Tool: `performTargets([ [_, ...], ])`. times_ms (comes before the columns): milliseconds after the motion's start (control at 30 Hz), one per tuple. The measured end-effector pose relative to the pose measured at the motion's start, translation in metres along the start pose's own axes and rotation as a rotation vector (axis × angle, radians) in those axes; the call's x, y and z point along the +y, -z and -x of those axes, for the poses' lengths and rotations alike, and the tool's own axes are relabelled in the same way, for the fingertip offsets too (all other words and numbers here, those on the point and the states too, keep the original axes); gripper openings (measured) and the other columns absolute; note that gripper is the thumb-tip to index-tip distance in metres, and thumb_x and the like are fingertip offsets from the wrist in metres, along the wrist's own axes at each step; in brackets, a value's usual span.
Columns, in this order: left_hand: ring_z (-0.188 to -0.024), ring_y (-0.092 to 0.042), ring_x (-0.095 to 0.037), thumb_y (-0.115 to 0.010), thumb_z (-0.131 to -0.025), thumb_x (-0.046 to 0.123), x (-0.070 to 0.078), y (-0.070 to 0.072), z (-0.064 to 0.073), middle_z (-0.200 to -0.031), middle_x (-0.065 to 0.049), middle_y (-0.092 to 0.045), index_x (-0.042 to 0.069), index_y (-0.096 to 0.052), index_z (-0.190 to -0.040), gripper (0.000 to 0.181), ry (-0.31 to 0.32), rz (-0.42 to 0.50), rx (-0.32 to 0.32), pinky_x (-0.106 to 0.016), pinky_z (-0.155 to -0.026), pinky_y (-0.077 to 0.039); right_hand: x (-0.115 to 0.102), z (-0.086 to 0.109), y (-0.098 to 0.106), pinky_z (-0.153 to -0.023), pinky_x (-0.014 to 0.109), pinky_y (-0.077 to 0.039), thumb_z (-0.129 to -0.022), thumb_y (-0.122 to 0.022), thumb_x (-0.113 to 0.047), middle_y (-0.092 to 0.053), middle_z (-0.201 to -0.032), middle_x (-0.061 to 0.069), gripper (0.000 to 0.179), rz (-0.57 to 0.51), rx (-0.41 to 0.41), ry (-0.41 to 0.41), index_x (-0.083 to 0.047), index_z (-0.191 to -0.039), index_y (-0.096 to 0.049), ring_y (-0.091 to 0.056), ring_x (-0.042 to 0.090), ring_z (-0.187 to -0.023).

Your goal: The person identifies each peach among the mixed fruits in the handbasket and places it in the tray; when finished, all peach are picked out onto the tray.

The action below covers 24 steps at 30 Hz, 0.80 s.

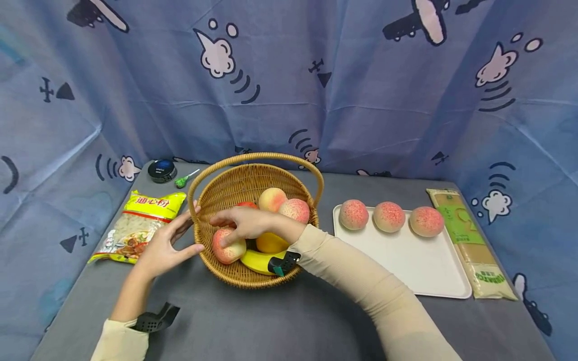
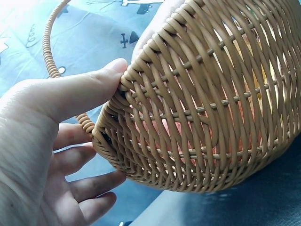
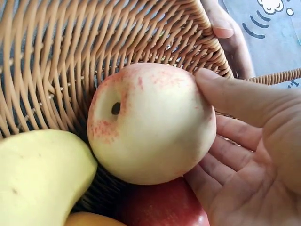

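Just right of a yellow-and-clear plastic pasta bag (image 1: 131, 230), holds the left end of an oval tan wicker basket (image 1: 230, 188) between the wide-set thumb and fingers of the left hand (image 1: 163, 250). Inside, at the left wall, grips a round pink-and-cream peach (image 1: 232, 252) with the right hand (image 1: 249, 221), beside a curved yellow banana (image 1: 255, 261). Farther right, has a rectangular white tray (image 1: 411, 263) bearing three round pink-speckled peaches (image 1: 389, 217).

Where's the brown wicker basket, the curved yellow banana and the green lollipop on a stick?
Brown wicker basket (image 2: 202, 106): left wrist view, woven outer wall.
Curved yellow banana (image 1: 256, 262): head view, middle of its skin.
Green lollipop (image 1: 181, 182): head view, round top.
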<state>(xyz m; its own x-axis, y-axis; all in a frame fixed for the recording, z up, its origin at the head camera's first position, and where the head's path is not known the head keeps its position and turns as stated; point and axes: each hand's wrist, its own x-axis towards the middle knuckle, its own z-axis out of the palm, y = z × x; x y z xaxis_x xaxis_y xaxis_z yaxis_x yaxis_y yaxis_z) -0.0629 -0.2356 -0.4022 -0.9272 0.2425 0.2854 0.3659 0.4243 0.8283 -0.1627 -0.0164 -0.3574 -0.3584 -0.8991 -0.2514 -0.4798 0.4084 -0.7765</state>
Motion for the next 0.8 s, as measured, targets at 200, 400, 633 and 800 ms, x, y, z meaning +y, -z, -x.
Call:
performTargets([
  [200,-0.124,-0.042,0.008,-0.076,-0.076,0.0,-0.0001,0.0002,-0.0005,-0.148,-0.015,-0.04,0.007,-0.041,-0.143,0.077,-0.005,-0.023,0.001,-0.006,-0.103,-0.034,-0.0006,-0.0003,-0.0008,-0.108,0.02,-0.036,-0.081,-0.076,-0.021,-0.051,-0.14,0.006,0.066,0.096,0.001,-0.052,-0.006,-0.139,-0.048,-0.046,0.016,-0.129],
  [400,-0.124,-0.043,0.008,-0.077,-0.075,0.001,-0.0003,-0.0005,-0.0008,-0.147,-0.016,-0.042,0.006,-0.042,-0.143,0.077,-0.013,-0.028,0.004,-0.007,-0.103,-0.035,-0.0007,0.0011,-0.0015,-0.105,0.018,-0.038,-0.078,-0.078,-0.025,-0.055,-0.135,0.003,0.057,0.148,-0.037,-0.031,-0.009,-0.129,-0.059,-0.049,0.014,-0.124],
  [633,-0.124,-0.041,0.009,-0.076,-0.076,0.0,-0.0001,-0.0012,-0.0003,-0.147,-0.015,-0.041,0.007,-0.042,-0.143,0.076,-0.006,-0.015,0.003,-0.006,-0.103,-0.034,0.0007,0.0025,-0.0026,-0.095,0.017,-0.043,-0.074,-0.082,-0.024,-0.059,-0.126,-0.003,0.058,0.13,-0.096,0.0,-0.016,-0.126,-0.058,-0.052,0.007,-0.11],
  [800,-0.124,-0.041,0.009,-0.076,-0.076,0.0,-0.0009,-0.001,0.0008,-0.147,-0.017,-0.041,0.007,-0.041,-0.143,0.076,-0.008,-0.017,0.008,-0.006,-0.103,-0.034,-0.0023,0.0042,0.001,-0.097,0.015,-0.043,-0.075,-0.081,-0.021,-0.057,-0.131,-0.001,0.064,0.148,-0.114,0.03,-0.011,-0.132,-0.055,-0.052,0.007,-0.113],
])
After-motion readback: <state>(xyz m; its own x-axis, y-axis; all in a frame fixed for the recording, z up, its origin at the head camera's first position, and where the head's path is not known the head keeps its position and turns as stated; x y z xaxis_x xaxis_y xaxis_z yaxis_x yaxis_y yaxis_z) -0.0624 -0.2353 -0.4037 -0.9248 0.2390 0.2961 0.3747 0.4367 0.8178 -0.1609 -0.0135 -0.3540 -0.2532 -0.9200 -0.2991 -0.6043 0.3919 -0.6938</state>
